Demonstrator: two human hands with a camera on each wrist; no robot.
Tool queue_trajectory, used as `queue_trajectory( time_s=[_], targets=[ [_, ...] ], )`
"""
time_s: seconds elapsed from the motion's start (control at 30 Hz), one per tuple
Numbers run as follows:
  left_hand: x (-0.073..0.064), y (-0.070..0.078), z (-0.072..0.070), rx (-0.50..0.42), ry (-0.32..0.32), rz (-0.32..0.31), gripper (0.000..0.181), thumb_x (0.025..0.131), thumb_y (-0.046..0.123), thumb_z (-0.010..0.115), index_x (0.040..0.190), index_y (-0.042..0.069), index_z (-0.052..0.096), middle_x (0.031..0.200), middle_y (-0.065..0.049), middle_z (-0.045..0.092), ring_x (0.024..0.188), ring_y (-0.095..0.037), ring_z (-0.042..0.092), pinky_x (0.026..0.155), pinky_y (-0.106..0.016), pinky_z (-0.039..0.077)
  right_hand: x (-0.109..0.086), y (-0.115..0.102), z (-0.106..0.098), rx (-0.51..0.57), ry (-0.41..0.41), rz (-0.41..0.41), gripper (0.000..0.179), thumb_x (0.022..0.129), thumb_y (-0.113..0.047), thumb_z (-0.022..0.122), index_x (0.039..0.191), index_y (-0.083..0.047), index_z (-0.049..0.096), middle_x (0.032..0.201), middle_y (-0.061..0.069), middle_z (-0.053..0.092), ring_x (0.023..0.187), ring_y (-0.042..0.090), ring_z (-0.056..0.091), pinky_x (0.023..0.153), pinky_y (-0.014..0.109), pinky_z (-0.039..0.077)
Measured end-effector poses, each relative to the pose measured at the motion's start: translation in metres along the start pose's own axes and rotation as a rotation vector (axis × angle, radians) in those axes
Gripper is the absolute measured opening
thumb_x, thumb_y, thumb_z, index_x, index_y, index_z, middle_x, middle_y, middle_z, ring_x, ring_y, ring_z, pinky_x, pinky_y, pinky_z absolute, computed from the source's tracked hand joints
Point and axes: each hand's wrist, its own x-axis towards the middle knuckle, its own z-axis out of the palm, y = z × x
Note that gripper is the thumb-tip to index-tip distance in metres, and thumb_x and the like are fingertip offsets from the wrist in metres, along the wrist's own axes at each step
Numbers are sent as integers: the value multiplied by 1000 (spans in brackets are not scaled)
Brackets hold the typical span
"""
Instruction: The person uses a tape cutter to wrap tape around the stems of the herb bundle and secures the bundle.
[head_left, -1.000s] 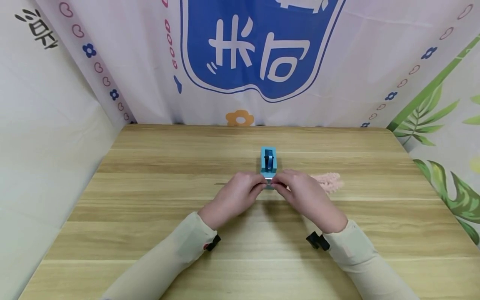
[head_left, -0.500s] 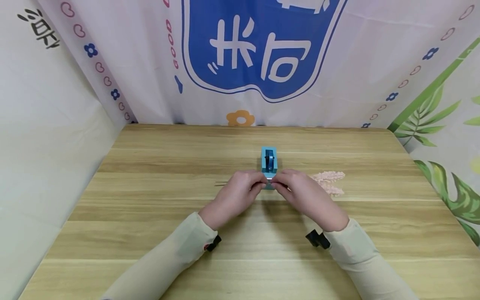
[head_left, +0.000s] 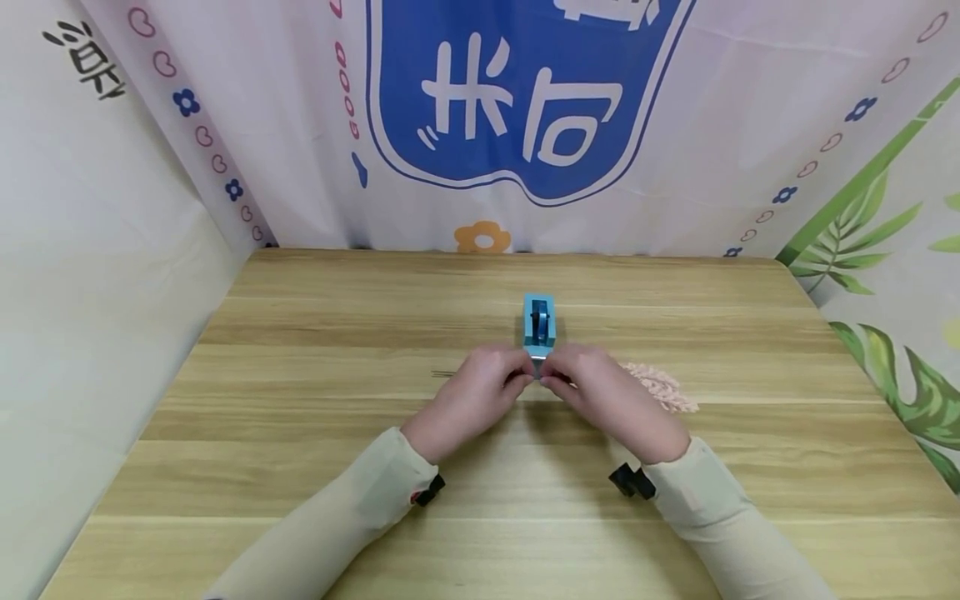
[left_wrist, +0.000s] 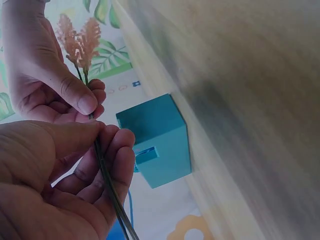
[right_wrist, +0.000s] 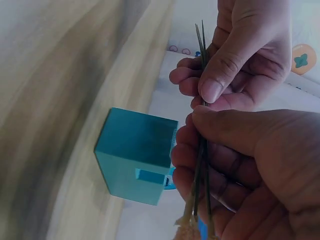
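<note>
Two pink flower sprigs on thin dark stems lie across both hands. With thumb and fingers, my left hand pinches the stems, whose lower ends stick out past it on the left. Close beside it, my right hand pinches the same stems nearer the fluffy flower heads, which stick out on the right. Just beyond the fingertips stands a blue tape dispenser with a roll in its top. Both wrist views show its side apart from the hands; in the head view, the hands partly hide its front.
The wood-grain table spreads around both hands. A white printed curtain hangs along its far edge, and a leaf-patterned cloth borders the right side. Black wrist cameras sit on the sleeves.
The flower heads have turned and shifted a little nearer, from overlapping to spread apart to slanting together. The stem ends at left shifted slightly too. Both hands keep their pinch in nearly the same place.
</note>
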Motion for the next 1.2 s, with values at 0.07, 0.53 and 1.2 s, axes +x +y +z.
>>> queue_trajectory(
  time_s=[0.07,0.53,1.2],
  targets=[
    [1,-2,2,-4,-21,-14,9,101,11,70,100,8,79,94,-1,76,81,-12,61,74,-24,53,0,1,1,1,-21,12,8,100,-8,70,98,-7,77,91,-1,72,80,8,61,74,28,54],
    [-2,-6,10,115,-237,-183,14,101,7,67,92,7,78,89,-2,73,74,-12,57,71,-28,53,0,11,18,-63,-198,98,14,99,-10,72,85,-11,68,77,-5,61,70,7,51,68,24,46],
    [-5,-11,14,199,-227,-156,17,99,3,68,88,8,80,89,-2,75,74,-10,58,71,-27,54,1,16,25,-83,-252,142,13,99,-8,71,88,-13,66,82,-3,63,73,9,53,70,27,48]
  ],
)
